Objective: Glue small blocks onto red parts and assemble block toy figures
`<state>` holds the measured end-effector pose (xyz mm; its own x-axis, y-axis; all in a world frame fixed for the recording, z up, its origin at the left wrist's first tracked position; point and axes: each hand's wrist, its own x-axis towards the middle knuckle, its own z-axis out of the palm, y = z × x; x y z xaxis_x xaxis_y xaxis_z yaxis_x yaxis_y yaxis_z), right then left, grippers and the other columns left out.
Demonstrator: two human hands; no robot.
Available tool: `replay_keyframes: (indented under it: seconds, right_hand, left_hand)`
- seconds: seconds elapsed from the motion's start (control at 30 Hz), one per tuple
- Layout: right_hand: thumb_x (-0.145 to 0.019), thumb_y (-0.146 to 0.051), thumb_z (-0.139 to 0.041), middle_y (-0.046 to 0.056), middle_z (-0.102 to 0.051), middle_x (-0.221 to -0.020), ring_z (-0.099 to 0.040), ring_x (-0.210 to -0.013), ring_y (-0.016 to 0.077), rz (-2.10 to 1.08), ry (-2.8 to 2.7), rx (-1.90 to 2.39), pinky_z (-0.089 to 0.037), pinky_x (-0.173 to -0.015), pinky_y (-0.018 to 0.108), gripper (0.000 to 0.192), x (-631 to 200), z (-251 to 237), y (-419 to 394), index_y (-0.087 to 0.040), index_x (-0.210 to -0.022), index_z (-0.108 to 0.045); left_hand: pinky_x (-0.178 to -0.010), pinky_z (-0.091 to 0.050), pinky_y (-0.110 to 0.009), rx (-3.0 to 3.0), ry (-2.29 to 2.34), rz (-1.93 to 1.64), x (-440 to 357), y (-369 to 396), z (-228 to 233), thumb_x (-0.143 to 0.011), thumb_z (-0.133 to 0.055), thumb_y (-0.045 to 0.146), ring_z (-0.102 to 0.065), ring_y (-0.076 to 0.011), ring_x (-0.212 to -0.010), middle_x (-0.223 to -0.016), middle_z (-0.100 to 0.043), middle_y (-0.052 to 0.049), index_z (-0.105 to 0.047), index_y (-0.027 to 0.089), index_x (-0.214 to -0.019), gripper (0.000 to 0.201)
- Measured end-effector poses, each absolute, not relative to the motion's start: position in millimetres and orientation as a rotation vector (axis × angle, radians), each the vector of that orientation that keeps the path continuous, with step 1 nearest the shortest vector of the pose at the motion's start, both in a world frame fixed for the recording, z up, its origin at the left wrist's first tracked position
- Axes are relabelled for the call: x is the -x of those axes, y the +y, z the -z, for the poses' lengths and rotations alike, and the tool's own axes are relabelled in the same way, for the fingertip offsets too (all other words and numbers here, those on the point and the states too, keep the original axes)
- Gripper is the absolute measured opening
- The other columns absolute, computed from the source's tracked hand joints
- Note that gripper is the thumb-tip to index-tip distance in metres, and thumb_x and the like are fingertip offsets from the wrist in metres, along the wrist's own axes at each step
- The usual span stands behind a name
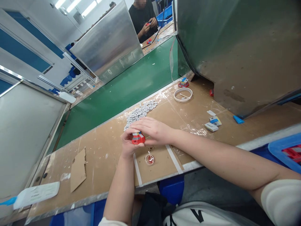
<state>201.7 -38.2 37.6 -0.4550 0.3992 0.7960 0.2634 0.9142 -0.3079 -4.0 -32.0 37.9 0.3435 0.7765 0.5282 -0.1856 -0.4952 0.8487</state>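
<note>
My left hand [127,145] and my right hand [152,129] meet over the brown worktop [101,157] and both grip a small red part [138,138] with a blue and grey top. The right hand covers it from above, the left holds it from the side. Just behind the hands lies a pile of several small grey pieces [140,112]. In front of them, inside a taped rectangle, stands a small clear round dish [150,159] with a white stick in it.
A green conveyor belt [122,91] runs behind the worktop. A white tape ring [182,94], loose red-blue parts [183,83], small blue-white parts [213,123], a cardboard scrap [78,169] and a white tool [35,194] lie about. A large metal housing [235,47] stands right. Another person [143,18] works far back.
</note>
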Motion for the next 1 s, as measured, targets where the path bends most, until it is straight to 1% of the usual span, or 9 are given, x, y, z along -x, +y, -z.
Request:
replay_keyframes:
  seconds: [0.13, 0.2, 0.3, 0.4, 0.47, 0.6, 0.77, 0.87, 1.0]
  right_hand:
    - [-0.09, -0.049, -0.08, 0.023, -0.053, -0.161, -0.05, -0.152, 0.0337, -0.339, -2.1, 0.55, -0.044, -0.126, 0.057, 0.095, -204.4, -32.7, -34.5, -0.015, -0.167, -0.034]
    - [-0.087, -0.057, -0.083, 0.025, -0.052, -0.161, -0.049, -0.153, 0.0347, -0.421, -2.066, 0.591, -0.044, -0.126, 0.056, 0.102, -202.3, -27.5, -33.4, -0.015, -0.166, -0.034]
    - [-0.089, -0.058, -0.081, 0.024, -0.056, -0.158, -0.055, -0.15, 0.033, -0.56, -1.987, 0.665, -0.049, -0.123, 0.053, 0.096, -196.6, -20.2, -32.1, -0.018, -0.164, -0.037]
    - [-0.091, -0.057, -0.079, 0.021, -0.059, -0.156, -0.061, -0.143, 0.0322, -0.687, -1.938, 0.738, -0.054, -0.118, 0.051, 0.089, -192.0, -15.3, -31.6, -0.021, -0.163, -0.041]
    - [-0.091, -0.058, -0.079, 0.021, -0.061, -0.154, -0.065, -0.139, 0.0323, -0.741, -1.919, 0.78, -0.057, -0.114, 0.051, 0.088, -190.4, -12.7, -31.3, -0.021, -0.162, -0.042]
    - [-0.089, -0.06, -0.08, 0.02, -0.063, -0.151, -0.071, -0.128, 0.0315, -0.799, -1.912, 0.802, -0.06, -0.107, 0.048, 0.088, -189.2, -8.4, -28.3, -0.022, -0.16, -0.045]
    - [-0.084, -0.055, -0.086, 0.021, -0.064, -0.149, -0.073, -0.122, 0.0296, -0.924, -1.917, 0.713, -0.062, -0.104, 0.044, 0.09, -192.3, -10.0, -20.0, -0.017, -0.157, -0.048]
    - [-0.081, -0.051, -0.09, 0.02, -0.064, -0.149, -0.072, -0.125, 0.0283, -1.01, -1.914, 0.614, -0.061, -0.106, 0.042, 0.091, -195.7, -12.3, -16.1, -0.016, -0.154, -0.049]
    - [-0.077, -0.051, -0.092, 0.017, -0.065, -0.146, -0.066, -0.134, 0.0276, -0.996, -1.882, 0.495, -0.054, -0.116, 0.042, 0.09, -197.9, -12.1, -14.2, -0.017, -0.15, -0.053]
  left_hand:
    - [-0.077, -0.053, -0.027, -1.772, 0.715, -1.34, 6.8, -27.3, -37.8, -0.066, -0.103, 0.044, -0.066, -0.0154, -0.08, -0.093, -0.073, -0.002, -0.079, 0.025, -0.108, 0.053]
    - [-0.082, -0.054, -0.03, -1.848, 0.869, -1.338, 7.6, -27.8, -36.7, -0.068, -0.103, 0.04, -0.068, -0.019, -0.088, -0.1, -0.074, -0.005, -0.079, 0.024, -0.112, 0.053]
    - [-0.088, -0.054, -0.034, -1.95, 1.064, -1.306, 6.8, -30.5, -35.6, -0.071, -0.101, 0.039, -0.068, -0.0233, -0.099, -0.11, -0.075, -0.008, -0.079, 0.023, -0.116, 0.052]
    - [-0.091, -0.052, -0.037, -2.044, 1.102, -1.277, 5.1, -32.1, -38.1, -0.073, -0.099, 0.039, -0.069, -0.0259, -0.103, -0.113, -0.076, -0.008, -0.079, 0.026, -0.115, 0.048]
    - [-0.091, -0.05, -0.038, -2.145, 1.11, -1.259, 4.4, -32.0, -41.8, -0.074, -0.098, 0.04, -0.069, -0.0266, -0.1, -0.109, -0.078, -0.006, -0.079, 0.028, -0.113, 0.045]
    - [-0.083, -0.042, -0.037, -2.341, 1.16, -1.214, 4.8, -29.3, -49.2, -0.077, -0.096, 0.044, -0.064, -0.0251, -0.084, -0.095, -0.078, -0.004, -0.08, 0.028, -0.108, 0.039]
    - [-0.08, -0.039, -0.036, -2.384, 1.208, -1.17, 5.2, -26.7, -52.0, -0.08, -0.093, 0.053, -0.062, -0.0241, -0.079, -0.09, -0.077, -0.003, -0.08, 0.026, -0.106, 0.039]
    - [-0.08, -0.04, -0.035, -2.435, 1.177, -1.137, 4.0, -28.6, -53.2, -0.08, -0.093, 0.052, -0.063, -0.0238, -0.079, -0.089, -0.076, -0.003, -0.08, 0.026, -0.106, 0.039]
    - [-0.083, -0.043, -0.036, -2.507, 1.113, -1.091, 0.2, -33.3, -58.1, -0.082, -0.092, 0.049, -0.067, -0.0243, -0.085, -0.097, -0.078, -0.005, -0.079, 0.026, -0.109, 0.038]
